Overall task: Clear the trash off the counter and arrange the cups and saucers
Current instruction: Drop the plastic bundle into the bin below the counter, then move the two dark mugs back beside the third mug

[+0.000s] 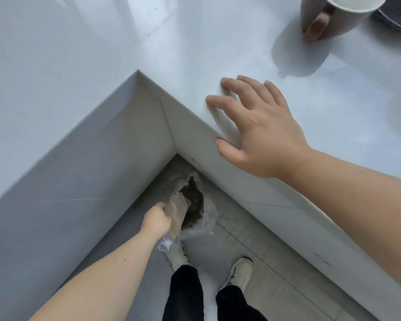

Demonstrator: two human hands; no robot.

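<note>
My left hand (156, 220) is low, near the floor, shut on a clear crumpled plastic wrapper (177, 215). It holds the wrapper over the dark mouth of a bin lined with a clear bag (195, 205) in the inner corner below the counter. My right hand (259, 128) rests flat on the white counter (195, 54) at its front edge, fingers spread, holding nothing. A beige mug (333, 15) with a white inside stands at the far right of the counter. A dark saucer (396, 18) lies just right of it, partly cut off by the frame.
The counter is L-shaped, with its inner corner (138, 71) pointing away from me. White cabinet fronts (79, 170) drop to a grey tiled floor (252, 239). My two feet in pale shoes (240, 272) stand just behind the bin.
</note>
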